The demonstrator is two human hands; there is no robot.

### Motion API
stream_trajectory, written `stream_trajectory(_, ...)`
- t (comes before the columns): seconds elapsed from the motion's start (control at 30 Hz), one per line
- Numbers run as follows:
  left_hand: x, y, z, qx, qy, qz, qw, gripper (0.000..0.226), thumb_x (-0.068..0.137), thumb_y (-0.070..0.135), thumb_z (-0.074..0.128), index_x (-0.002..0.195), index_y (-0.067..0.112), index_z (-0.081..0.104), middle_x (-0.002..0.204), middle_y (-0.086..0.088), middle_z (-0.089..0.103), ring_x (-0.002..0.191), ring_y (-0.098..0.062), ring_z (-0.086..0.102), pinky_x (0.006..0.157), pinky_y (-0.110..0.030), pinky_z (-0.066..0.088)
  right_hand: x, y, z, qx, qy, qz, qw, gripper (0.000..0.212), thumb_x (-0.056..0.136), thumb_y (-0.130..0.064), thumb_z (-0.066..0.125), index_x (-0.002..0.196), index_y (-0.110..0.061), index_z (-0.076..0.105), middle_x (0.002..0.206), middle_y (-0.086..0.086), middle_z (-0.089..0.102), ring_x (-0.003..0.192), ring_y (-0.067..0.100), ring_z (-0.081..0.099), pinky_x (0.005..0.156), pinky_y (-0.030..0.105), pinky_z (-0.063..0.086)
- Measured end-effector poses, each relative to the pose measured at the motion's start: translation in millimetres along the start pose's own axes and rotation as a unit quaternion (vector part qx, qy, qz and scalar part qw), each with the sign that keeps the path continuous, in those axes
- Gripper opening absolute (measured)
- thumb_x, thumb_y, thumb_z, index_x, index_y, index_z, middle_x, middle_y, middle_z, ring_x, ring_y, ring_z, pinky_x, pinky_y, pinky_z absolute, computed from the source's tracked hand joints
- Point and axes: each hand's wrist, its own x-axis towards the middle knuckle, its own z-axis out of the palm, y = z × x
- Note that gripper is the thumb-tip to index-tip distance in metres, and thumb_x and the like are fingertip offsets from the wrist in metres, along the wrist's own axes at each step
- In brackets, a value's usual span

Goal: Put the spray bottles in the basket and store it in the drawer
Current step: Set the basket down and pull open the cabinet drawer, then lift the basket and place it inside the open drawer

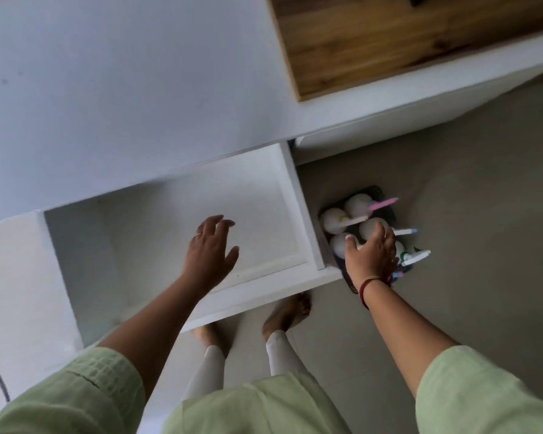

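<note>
Nearest the camera are two pale green sleeves [76, 393] and, between them, white trouser legs ending in bare feet [287, 311] on the grey floor [452, 214]. The feet stand just under the front edge of the drawer.

The left hand [209, 249] reaches forward over the open white drawer [304, 211], its fingers [224, 222] spread and released, grasping nothing; a ring shows on one finger. Below and beyond these fingers the drawer's inside is bare and white.

The right hand [372, 253], a red band at its wrist, hangs over the dark basket [375, 191] that sits on the floor just right of the drawer's side wall. Its fingers [381, 228] are loosely spread and unclenched above the bottles; whether they touch anything cannot be told. Under and just beyond these fingers stand the white spray bottles [356, 205], upright in the basket, their pink, white, blue and green nozzles pointing right.

Farther off, past both hands, runs the white worktop [123, 104], and beyond it to the right a wooden panel [405, 42].
</note>
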Motion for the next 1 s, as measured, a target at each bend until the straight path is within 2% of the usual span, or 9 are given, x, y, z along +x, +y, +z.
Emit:
stream_trajectory(0.13, 25, 83, 14, 0.002, -0.001, 0.065, 0.998, 0.045, 0.090, 0.032, 0.058, 0.130, 0.013, 0.048, 0.145, -0.013, 0.040, 0.142, -0.034, 0.028, 0.108, -0.049, 0.037, 31, 39, -29, 0.083, 0.038, 0.109, 0.990, 0.064, 0.087, -0.029, 0.061, 0.143, -0.011, 0.037, 0.151, 0.015, 0.033, 0.140, 0.031, 0.031, 0.113, 0.048, 0.028)
stream_trajectory(0.23, 44, 134, 29, 0.013, -0.007, 0.123, 0.992, 0.044, 0.090, 0.032, 0.058, 0.130, 0.014, 0.049, 0.146, -0.013, 0.040, 0.146, -0.032, 0.019, 0.112, -0.046, 0.032, 44, 62, -31, 0.143, 0.064, 0.144, 0.977, 0.059, 0.088, -0.025, 0.061, 0.141, -0.010, 0.040, 0.150, 0.016, 0.034, 0.138, 0.033, 0.034, 0.112, 0.045, 0.030)
stream_trajectory(0.33, 68, 185, 51, 0.043, -0.050, 0.210, 0.975, 0.051, 0.090, 0.034, 0.057, 0.135, 0.012, 0.045, 0.148, -0.013, 0.038, 0.147, -0.032, 0.015, 0.117, -0.040, 0.022, 59, 92, -33, 0.204, 0.124, 0.163, 0.957, 0.056, 0.086, -0.017, 0.063, 0.138, -0.005, 0.044, 0.145, 0.020, 0.039, 0.133, 0.036, 0.039, 0.108, 0.042, 0.035)
stream_trajectory(0.4, 86, 210, 67, 0.059, -0.079, 0.237, 0.967, 0.055, 0.090, 0.033, 0.056, 0.138, 0.011, 0.042, 0.149, -0.013, 0.036, 0.147, -0.032, 0.015, 0.118, -0.036, 0.014, 70, 113, -30, 0.230, 0.164, 0.177, 0.943, 0.055, 0.085, -0.014, 0.064, 0.136, -0.004, 0.047, 0.141, 0.021, 0.042, 0.130, 0.036, 0.043, 0.106, 0.042, 0.037)
stream_trajectory(0.53, 126, 238, 96, 0.067, -0.119, 0.215, 0.967, 0.054, 0.088, 0.027, 0.060, 0.136, 0.012, 0.043, 0.142, -0.014, 0.040, 0.139, -0.036, 0.030, 0.113, -0.041, 0.028, 85, 163, -16, 0.262, 0.201, 0.236, 0.914, 0.055, 0.086, -0.015, 0.063, 0.137, -0.007, 0.045, 0.142, 0.019, 0.040, 0.126, 0.039, 0.045, 0.104, 0.044, 0.039)
stream_trajectory(0.67, 170, 235, 133, 0.103, -0.154, 0.117, 0.976, 0.055, 0.087, 0.029, 0.060, 0.135, 0.016, 0.039, 0.137, -0.018, 0.044, 0.124, -0.039, 0.046, 0.097, -0.044, 0.042, 96, 216, 19, 0.256, 0.173, 0.305, 0.901, 0.056, 0.091, -0.018, 0.058, 0.142, -0.011, 0.038, 0.147, 0.016, 0.033, 0.129, 0.041, 0.041, 0.105, 0.048, 0.038)
stream_trajectory(0.77, 206, 229, 168, 0.130, -0.164, 0.092, 0.974, 0.051, 0.086, 0.028, 0.059, 0.132, 0.014, 0.041, 0.132, -0.021, 0.049, 0.119, -0.041, 0.051, 0.093, -0.043, 0.044, 113, 247, 54, 0.253, 0.165, 0.331, 0.894, 0.055, 0.092, -0.018, 0.057, 0.142, -0.011, 0.038, 0.147, 0.016, 0.031, 0.127, 0.041, 0.042, 0.104, 0.045, 0.038)
stream_trajectory(0.9, 259, 223, 218, 0.073, -0.138, 0.095, 0.983, 0.040, 0.089, 0.016, 0.056, 0.125, 0.002, 0.048, 0.127, -0.024, 0.055, 0.119, -0.038, 0.052, 0.098, -0.036, 0.039, 142, 268, 105, 0.278, 0.151, 0.337, 0.887, 0.055, 0.092, -0.017, 0.058, 0.142, -0.010, 0.038, 0.146, 0.019, 0.031, 0.127, 0.041, 0.044, 0.104, 0.042, 0.039)
stream_trajectory(1.0, 296, 217, 253, 0.074, -0.138, 0.105, 0.982, 0.039, 0.088, 0.013, 0.056, 0.125, 0.000, 0.050, 0.128, -0.025, 0.056, 0.119, -0.038, 0.053, 0.100, -0.036, 0.040, 160, 283, 149, 0.283, 0.120, 0.360, 0.881, 0.057, 0.092, -0.016, 0.059, 0.143, -0.008, 0.035, 0.146, 0.021, 0.030, 0.126, 0.043, 0.044, 0.103, 0.043, 0.040)
